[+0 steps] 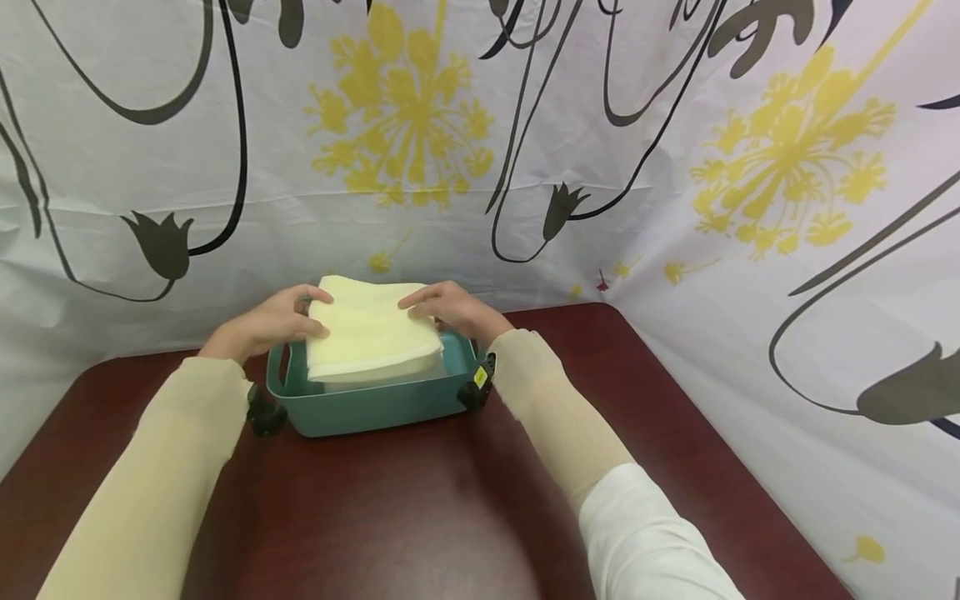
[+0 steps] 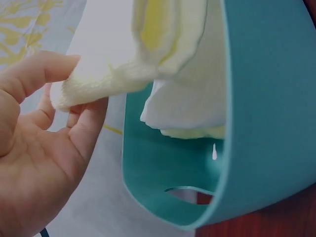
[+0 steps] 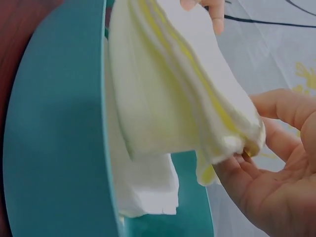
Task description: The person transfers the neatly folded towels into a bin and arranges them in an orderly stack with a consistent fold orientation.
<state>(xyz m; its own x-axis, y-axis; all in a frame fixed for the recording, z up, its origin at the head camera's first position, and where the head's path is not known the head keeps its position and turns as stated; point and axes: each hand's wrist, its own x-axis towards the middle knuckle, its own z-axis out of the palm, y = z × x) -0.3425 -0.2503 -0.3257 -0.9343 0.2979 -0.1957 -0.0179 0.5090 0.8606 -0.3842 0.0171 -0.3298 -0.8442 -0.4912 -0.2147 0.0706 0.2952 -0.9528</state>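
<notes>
A folded pale yellow towel [image 1: 371,325] is held over a teal basket [image 1: 375,410] by both hands. My left hand [image 1: 273,321] pinches its left side, thumb on top and fingers beneath, as the left wrist view shows of the towel's folded corner [image 2: 98,84]. On the opposite side my right hand [image 1: 457,310] grips the towel's edge between thumb and fingers. In the right wrist view the towel's stacked layers [image 3: 163,84] hang down at the basket's rim. Below it, inside the basket, lies a white folded cloth [image 2: 185,106], partly hidden by the towel.
The basket stands near the back of a dark red table [image 1: 390,508], with a cut-out handle [image 2: 190,192] at its end. Behind and to the right hangs a white curtain [image 1: 622,192] with yellow and grey flower prints. Black wrist cameras [image 1: 264,412] sit close to the basket.
</notes>
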